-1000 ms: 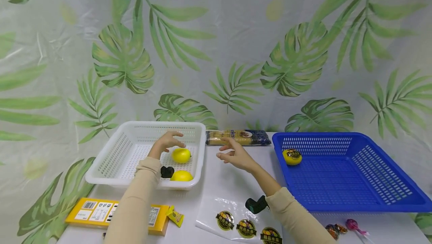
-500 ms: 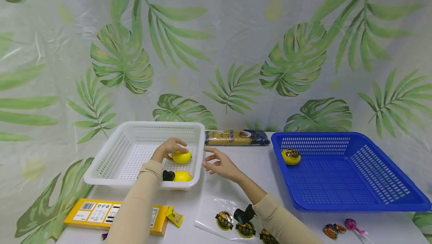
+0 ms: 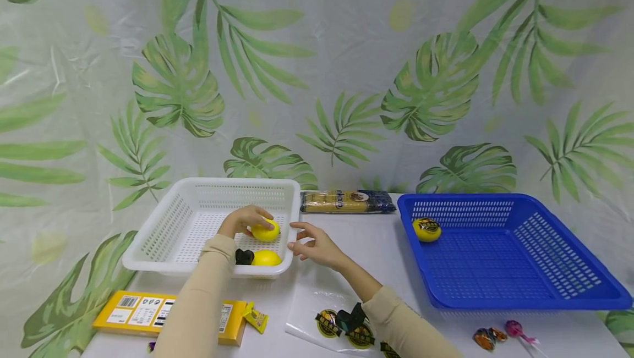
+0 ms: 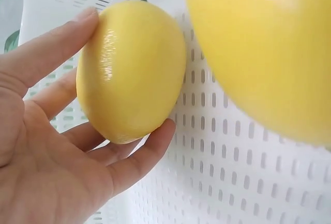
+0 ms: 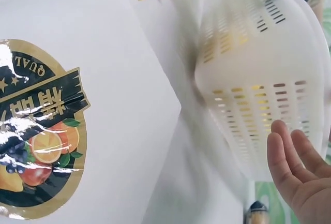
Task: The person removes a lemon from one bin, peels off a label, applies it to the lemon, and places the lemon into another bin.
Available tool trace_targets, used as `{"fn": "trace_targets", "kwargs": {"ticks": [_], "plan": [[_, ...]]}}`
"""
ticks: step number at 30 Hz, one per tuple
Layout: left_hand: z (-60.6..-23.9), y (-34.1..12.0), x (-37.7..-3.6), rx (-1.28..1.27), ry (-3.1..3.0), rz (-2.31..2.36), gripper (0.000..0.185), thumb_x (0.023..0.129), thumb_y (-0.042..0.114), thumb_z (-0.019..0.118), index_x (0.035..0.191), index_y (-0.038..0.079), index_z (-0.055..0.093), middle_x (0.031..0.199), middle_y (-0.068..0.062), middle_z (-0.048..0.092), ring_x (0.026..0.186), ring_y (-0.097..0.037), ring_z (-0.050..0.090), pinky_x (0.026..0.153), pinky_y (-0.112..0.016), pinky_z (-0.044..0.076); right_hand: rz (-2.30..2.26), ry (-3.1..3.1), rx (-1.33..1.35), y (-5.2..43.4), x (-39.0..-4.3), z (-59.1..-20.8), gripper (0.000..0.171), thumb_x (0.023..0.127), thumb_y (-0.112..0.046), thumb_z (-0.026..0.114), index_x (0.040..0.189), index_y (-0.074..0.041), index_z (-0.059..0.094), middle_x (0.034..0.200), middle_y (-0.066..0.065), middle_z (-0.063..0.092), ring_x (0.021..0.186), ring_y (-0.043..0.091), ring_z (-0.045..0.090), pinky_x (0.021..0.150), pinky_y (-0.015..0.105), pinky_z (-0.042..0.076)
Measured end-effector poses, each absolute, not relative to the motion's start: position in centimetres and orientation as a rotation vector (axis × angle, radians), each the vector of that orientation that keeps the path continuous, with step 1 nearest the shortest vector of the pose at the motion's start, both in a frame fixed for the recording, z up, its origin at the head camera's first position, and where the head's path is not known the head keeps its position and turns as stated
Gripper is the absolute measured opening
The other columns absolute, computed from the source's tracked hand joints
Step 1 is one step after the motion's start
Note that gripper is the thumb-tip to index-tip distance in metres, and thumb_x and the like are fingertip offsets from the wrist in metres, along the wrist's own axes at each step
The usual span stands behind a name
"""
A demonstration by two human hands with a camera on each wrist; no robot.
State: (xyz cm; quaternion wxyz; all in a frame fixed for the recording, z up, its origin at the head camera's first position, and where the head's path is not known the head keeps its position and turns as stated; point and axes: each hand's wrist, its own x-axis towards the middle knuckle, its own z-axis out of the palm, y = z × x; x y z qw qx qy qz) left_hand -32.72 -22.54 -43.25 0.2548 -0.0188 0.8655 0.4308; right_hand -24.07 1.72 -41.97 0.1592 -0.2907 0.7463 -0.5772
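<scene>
Inside the white basket (image 3: 213, 268), my left hand (image 3: 246, 219) holds a lemon (image 3: 267, 231). The left wrist view has the thumb on one side of this lemon (image 4: 134, 74) and curled fingers under its lower end. A second lemon (image 3: 266, 258) lies nearer the basket's front wall and looms large at the right of the left wrist view. My right hand (image 3: 318, 247) is at the basket's right rim, its fingers loosely bent with nothing in them. In the right wrist view, its fingertips (image 5: 278, 131) overlap the perforated outer wall.
A blue basket (image 3: 515, 197) on the right contains a lemon with a dark sticker (image 3: 427, 230). Behind lies a pasta packet (image 3: 346, 202). In front are a sticker sheet (image 3: 304, 322), a yellow box (image 3: 134, 314), a yellow wrapped sweet (image 3: 255, 318), a brown sweet (image 3: 484, 339) and a lollipop (image 3: 515, 328).
The left hand has come down onto the rear lemon and now grips it. The right hand has moved left, from above the table to the white basket's rim.
</scene>
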Motion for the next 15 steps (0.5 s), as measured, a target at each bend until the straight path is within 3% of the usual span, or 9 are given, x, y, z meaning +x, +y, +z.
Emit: {"fn": "trace_targets", "kwargs": {"ticks": [4,8,11,15], "plan": [[-43.38,-23.09,-32.82,-0.032,2.326,1.140,0.055,0.080,0.012,0.072,0.131,0.001,0.053,0.140,-0.023,0.040,0.122,-0.040,0.043,0.090,-0.050,0.046,-1.645,2.145,-0.804,1.70,-23.98,-41.93,0.052,0.091,-0.009,0.058,0.139,0.003,0.039,0.113,0.028,0.054,0.081,0.027,0.067,0.073,0.047,0.054],[-43.31,-23.10,-32.58,-0.035,2.332,1.123,0.058,0.078,0.009,0.073,0.132,0.001,0.052,0.138,-0.023,0.042,0.119,-0.038,0.046,0.091,-0.049,0.046,-1.645,2.145,-0.786,1.67,-23.90,-41.97,0.053,0.092,-0.009,0.058,0.139,0.002,0.038,0.112,0.028,0.055,0.084,0.036,0.066,0.073,0.049,0.054],[-43.21,-22.88,-32.40,-0.044,2.355,1.098,0.061,0.077,0.011,0.074,0.132,-0.001,0.050,0.132,-0.023,0.047,0.113,-0.034,0.050,0.088,-0.046,0.048,-1.646,2.141,-0.781,1.66,-23.86,-42.06,0.053,0.092,-0.010,0.057,0.140,0.001,0.037,0.111,0.027,0.055,0.088,0.044,0.063,0.073,0.049,0.054],[-43.10,-22.61,-32.21,-0.075,2.407,1.052,0.066,0.075,0.015,0.077,0.130,-0.007,0.048,0.121,-0.020,0.053,0.100,-0.028,0.054,0.081,-0.040,0.052,-1.645,2.142,-0.782,1.62,-23.78,-42.10,0.054,0.092,-0.010,0.057,0.141,0.001,0.036,0.111,0.027,0.056,0.088,0.044,0.063,0.073,0.048,0.054]]}}
